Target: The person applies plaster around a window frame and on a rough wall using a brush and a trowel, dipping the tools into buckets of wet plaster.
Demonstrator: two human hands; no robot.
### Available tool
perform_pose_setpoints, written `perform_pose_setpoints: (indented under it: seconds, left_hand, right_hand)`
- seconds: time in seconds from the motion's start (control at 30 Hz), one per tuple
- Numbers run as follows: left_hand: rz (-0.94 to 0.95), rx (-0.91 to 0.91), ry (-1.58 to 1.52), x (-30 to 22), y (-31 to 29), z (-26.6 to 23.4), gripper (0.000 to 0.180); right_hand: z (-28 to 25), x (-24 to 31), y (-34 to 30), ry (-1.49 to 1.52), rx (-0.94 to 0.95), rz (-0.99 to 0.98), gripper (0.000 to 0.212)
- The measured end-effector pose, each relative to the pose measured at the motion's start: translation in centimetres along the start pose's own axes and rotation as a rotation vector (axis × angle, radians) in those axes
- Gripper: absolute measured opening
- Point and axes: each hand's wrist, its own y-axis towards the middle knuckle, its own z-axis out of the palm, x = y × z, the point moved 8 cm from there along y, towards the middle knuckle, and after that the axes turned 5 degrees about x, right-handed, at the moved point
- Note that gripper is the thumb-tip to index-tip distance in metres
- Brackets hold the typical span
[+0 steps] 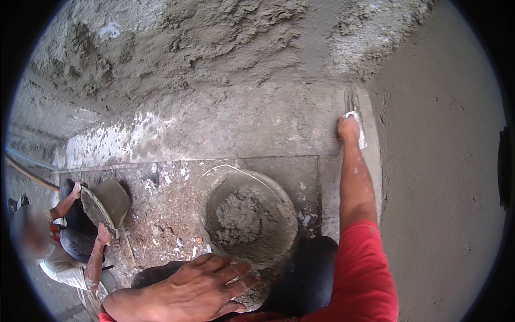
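Observation:
My right hand [348, 130] reaches far out along the wall's inner corner. Its fingers are closed round a plastering trowel [361, 138], a narrow flat tool with a whitish part beside the hand; the grip is mostly hidden. The tool lies against the strip at the foot of the right-hand plastered wall [440, 177]. Bare and fingers apart, my left hand [190, 290] hovers over my knee, just short of the bucket. That wide grey bucket [292, 217] stands between my arms with a thin wire handle. Inside it sits a lumpy heap of wet mortar [244, 217].
A co-worker [70, 268] crouches at the left, both hands on a tilted bucket [115, 198]. Rubble and white chips litter the ground [161, 236] between us. Rough wet mortar covers the far wall [214, 48]. My dark-clad knee [306, 273] is beside the near bucket.

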Motion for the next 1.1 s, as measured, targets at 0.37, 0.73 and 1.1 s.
perform_pose_setpoints:
  seconds: [0.37, 0.73, 1.1]
  left_hand:
    - [-0.045, -0.039, -0.027, -0.1, -0.9, 0.7, 0.051]
    - [-0.073, -0.084, -0.009, -0.1, -2.9, 1.4, 0.051]
    - [0.008, -0.069, 0.036, -1.8, -1.2, 1.4, 0.051]
  right_hand:
    - [4.0, 7.7, -7.3, 0.043, 0.112, -0.202, 0.055]
    - [-2.5, 1.2, -19.2, 0.187, 0.164, -0.375, 0.074]
    - [11.1, 7.5, -15.4, -0.073, 0.153, -0.071, 0.057]
